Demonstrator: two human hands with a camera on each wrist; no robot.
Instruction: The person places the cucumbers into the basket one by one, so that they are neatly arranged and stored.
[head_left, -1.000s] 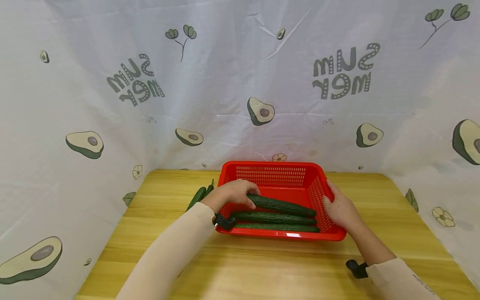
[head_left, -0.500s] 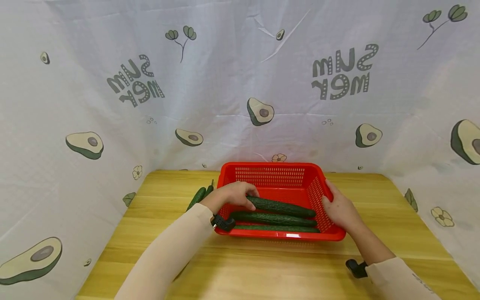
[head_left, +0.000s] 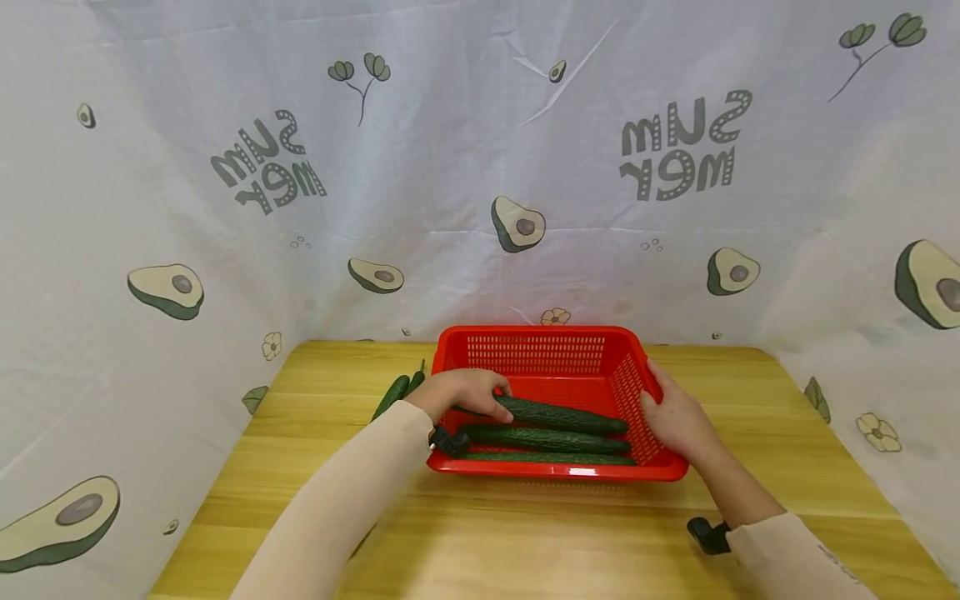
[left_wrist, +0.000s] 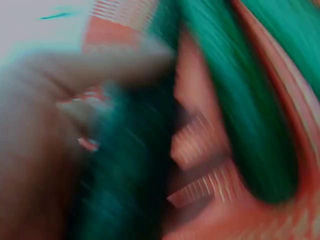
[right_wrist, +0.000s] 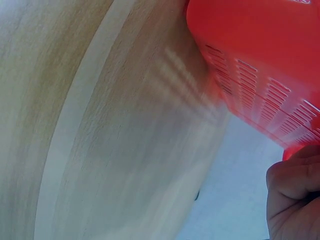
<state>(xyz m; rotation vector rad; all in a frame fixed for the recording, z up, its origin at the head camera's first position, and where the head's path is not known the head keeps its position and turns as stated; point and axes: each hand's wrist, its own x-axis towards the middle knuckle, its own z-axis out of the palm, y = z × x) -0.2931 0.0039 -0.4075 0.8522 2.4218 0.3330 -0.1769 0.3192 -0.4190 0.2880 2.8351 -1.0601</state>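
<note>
Inside the red plastic basket (head_left: 536, 332), my left hand (head_left: 474, 392) grips one end of a long dark green cucumber (head_left: 566, 415). In the blurred left wrist view the thumb lies across this cucumber (left_wrist: 135, 150). Nearer the front wall lie two more cucumbers, a middle one (head_left: 547, 438) and a front one (head_left: 555, 457) partly covered by the basket rim. My right hand (head_left: 678, 421) holds the basket's right rim, thumb on the inside. The right wrist view shows the slotted outer wall of the basket (right_wrist: 260, 75) with curled fingers at its edge.
Left of the basket, green cucumbers (head_left: 392, 395) lie on the wooden table (head_left: 480, 542), partly behind my left forearm. A white curtain (head_left: 420, 167) printed with avocados hangs behind the table and along both sides.
The left hand and the cucumber in its grip sink slightly lower in the basket. The right hand stays on the rim; the whole view shifts a little.
</note>
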